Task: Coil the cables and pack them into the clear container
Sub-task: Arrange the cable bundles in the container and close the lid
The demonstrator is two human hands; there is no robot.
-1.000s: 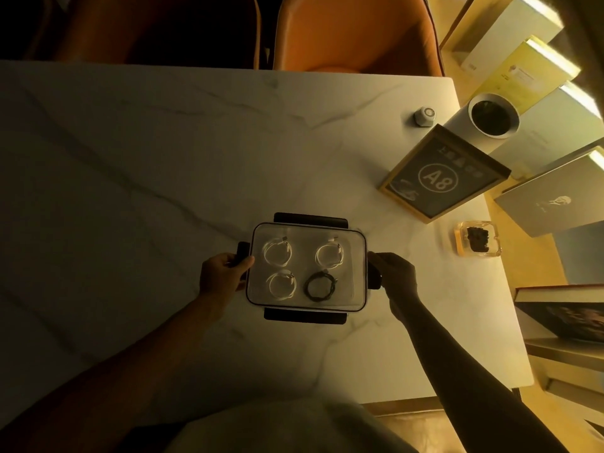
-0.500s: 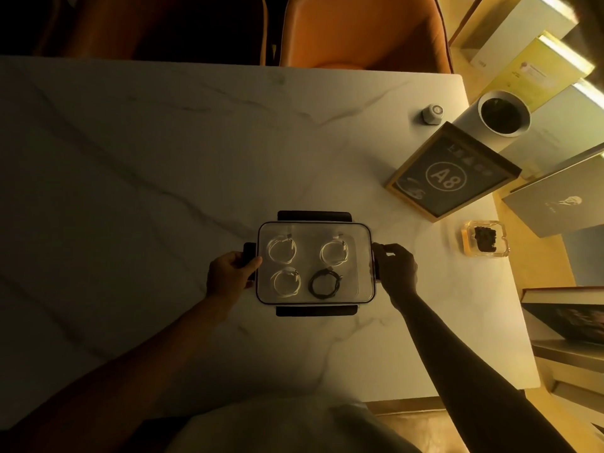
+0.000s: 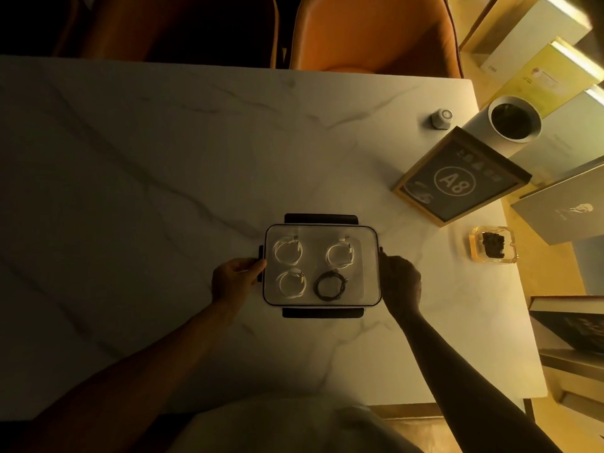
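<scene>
The clear container sits on the white marble table with its transparent lid on and dark latches on all four sides. Through the lid I see three coiled white cables and one coiled black cable laid in a two-by-two grid. My left hand presses against the container's left latch. My right hand rests against the right latch, fingers curled on the edge.
A framed "A8" sign, a white cylinder, a small white knob and a glass ashtray stand at the right. Books line the right side. Two orange chairs are behind the table.
Both hands have stayed at the container's side latches; the right hand's fingers shifted slightly along the right latch. The container has not visibly moved on the table; the camera view drifted a little.
</scene>
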